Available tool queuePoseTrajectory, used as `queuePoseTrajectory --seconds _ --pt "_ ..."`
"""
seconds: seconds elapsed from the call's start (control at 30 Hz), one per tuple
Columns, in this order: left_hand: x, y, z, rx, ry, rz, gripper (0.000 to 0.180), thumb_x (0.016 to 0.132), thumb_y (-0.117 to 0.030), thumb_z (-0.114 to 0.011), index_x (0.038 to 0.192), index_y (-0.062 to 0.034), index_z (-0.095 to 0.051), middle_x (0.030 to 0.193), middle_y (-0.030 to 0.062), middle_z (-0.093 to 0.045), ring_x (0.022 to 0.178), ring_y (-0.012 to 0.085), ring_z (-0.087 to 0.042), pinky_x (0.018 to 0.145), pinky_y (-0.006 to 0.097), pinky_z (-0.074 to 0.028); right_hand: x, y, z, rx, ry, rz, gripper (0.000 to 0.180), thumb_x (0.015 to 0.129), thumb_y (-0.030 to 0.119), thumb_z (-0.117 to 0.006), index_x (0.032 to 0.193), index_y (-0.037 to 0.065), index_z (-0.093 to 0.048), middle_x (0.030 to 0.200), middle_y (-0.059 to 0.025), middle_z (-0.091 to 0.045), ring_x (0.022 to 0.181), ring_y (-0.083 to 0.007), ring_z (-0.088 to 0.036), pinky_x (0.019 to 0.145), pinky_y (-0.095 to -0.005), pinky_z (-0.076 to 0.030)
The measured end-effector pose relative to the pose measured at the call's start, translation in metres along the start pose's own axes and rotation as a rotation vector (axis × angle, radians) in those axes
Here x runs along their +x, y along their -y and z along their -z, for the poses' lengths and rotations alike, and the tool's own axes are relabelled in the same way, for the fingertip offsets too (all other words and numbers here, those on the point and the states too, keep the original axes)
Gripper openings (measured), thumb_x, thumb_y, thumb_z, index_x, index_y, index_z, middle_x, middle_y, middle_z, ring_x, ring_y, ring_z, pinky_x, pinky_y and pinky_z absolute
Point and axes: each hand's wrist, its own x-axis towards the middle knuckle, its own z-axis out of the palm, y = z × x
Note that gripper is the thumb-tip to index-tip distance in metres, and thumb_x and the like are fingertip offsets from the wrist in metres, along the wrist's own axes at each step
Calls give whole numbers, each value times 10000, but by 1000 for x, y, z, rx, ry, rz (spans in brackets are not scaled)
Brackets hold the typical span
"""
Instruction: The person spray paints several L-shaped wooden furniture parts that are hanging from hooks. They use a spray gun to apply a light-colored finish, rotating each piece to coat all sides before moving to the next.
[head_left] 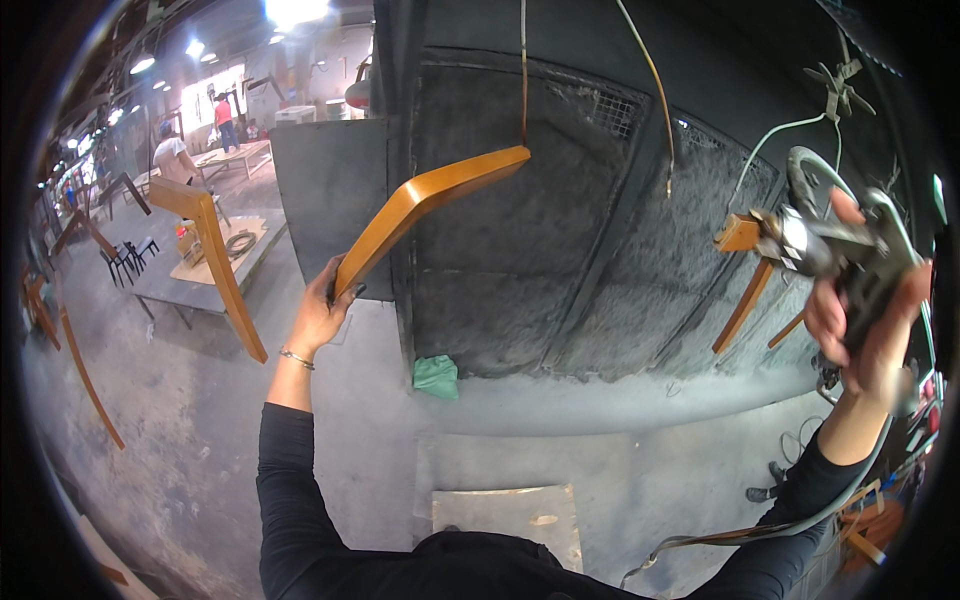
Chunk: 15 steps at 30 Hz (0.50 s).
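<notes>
My left hand (322, 312) is closed round the lower end of a bent, orange-brown wooden chair part (410, 200), which slants up to the right. A thin wire (524, 80) meets its far upper end. On the right, my raised right hand (865, 320) grips a spray gun (830, 245) with a metal front; the fingers wrap its handle and are partly blurred. A hose (830, 505) runs along my right forearm. Behind the gun's front appear more wooden pieces (743, 305), partly hidden by it. Another bent wooden part (215, 260) hangs left of my left hand.
A dark, dusty panelled wall (500, 220) stands ahead, with a green bag (436, 376) at its foot. A second wire (660, 90) hangs before it. At left are a low table (200, 290) and distant people (175, 155). A board (510, 515) lies on the floor near me.
</notes>
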Motion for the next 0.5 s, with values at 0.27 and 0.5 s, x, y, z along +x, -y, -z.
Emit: queuePoseTrajectory --seconds 0.27,0.5 --pt "-1 12 -6 32 71 109 567 909 -110 -683 1412 9 -449 1173 166 -685 1086 233 -652 978 342 -479 -18 -29 33 -781 -568 16 717 1030 625 -326 1394 45 -540 656 12 -549 458 2 -407 376 -175 -234" --pt "7 4 -36 -453 303 165 494 936 -38 -654 1385 0 -452 1202 126 -676 1107 228 -652 1017 363 -487 -126 -85 -10 -72 -476 122 1058 788 809 -537 1408 -46 -487 646 -60 -572 414 -65 -361 404 -224 -271"
